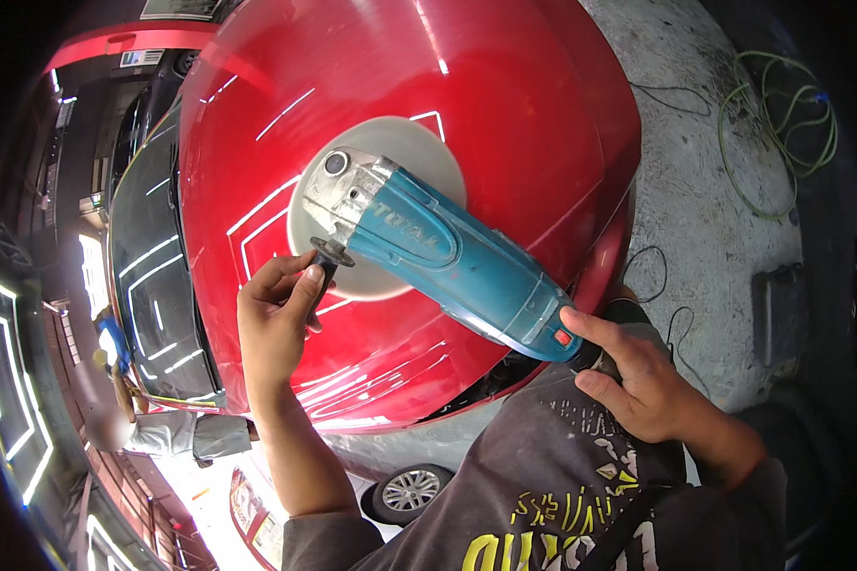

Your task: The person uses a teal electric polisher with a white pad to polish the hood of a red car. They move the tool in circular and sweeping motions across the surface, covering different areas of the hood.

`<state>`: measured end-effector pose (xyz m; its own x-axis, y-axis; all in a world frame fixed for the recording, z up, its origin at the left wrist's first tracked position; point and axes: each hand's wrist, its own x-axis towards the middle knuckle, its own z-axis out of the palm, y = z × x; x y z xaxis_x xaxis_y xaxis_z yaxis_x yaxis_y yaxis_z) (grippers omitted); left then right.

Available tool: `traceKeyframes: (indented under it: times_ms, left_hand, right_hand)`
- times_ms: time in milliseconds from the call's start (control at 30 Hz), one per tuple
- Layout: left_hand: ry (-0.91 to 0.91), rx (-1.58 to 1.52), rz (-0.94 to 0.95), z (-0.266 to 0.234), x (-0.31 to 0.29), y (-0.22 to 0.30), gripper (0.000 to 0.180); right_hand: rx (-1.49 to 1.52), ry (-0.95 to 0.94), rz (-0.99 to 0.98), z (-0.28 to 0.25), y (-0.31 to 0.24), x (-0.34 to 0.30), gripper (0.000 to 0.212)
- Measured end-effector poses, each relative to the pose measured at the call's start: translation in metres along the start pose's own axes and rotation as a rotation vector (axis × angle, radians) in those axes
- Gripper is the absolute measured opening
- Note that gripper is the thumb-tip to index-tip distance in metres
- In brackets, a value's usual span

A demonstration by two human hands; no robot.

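A teal rotary polisher (462, 255) with a silver metal head lies slantwise over the red car hood (533, 105). Beneath its head a wide round pale pad (409, 138) rests against the glossy paint. My left hand (274, 303) is closed around the black side handle (328, 265), just below its round flange. At the back end, my right hand (643, 381) wraps the dark rear grip, with one finger stretched along the housing near a red switch (563, 337). Part of the pad is hidden by the tool body.
A dark car (148, 257) stands close on the left, and another person (171, 433) is beside it. On the concrete floor (705, 266) at right lie a black cord (649, 255), a coiled green hose (786, 181) and a dark case (777, 314). A wheel (411, 490) shows below.
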<state>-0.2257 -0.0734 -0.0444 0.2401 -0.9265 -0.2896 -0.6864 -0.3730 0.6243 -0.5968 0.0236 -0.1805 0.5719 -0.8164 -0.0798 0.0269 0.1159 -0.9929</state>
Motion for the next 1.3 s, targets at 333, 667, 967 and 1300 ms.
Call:
traceKeyframes:
  times_ms: [333, 667, 967, 1300]
  left_hand:
    - [0.124, -0.048, -0.046, -0.017, -0.028, -0.041, 0.025]
    - [0.223, -0.172, -0.092, -0.053, -0.062, -0.100, 0.028]
    - [0.339, -0.358, -0.075, -0.086, -0.083, -0.178, 0.025]
    - [0.228, -0.282, 0.035, -0.073, -0.012, -0.134, 0.027]
  right_hand:
    - [-0.002, -0.126, 0.020, 0.010, 0.000, 0.021, 0.062]
    - [-0.103, -0.275, 0.035, 0.035, -0.011, 0.051, 0.064]
    - [-0.213, -0.491, 0.030, 0.063, -0.047, 0.096, 0.070]
    - [0.042, -0.304, -0.064, 0.042, -0.035, 0.081, 0.074]
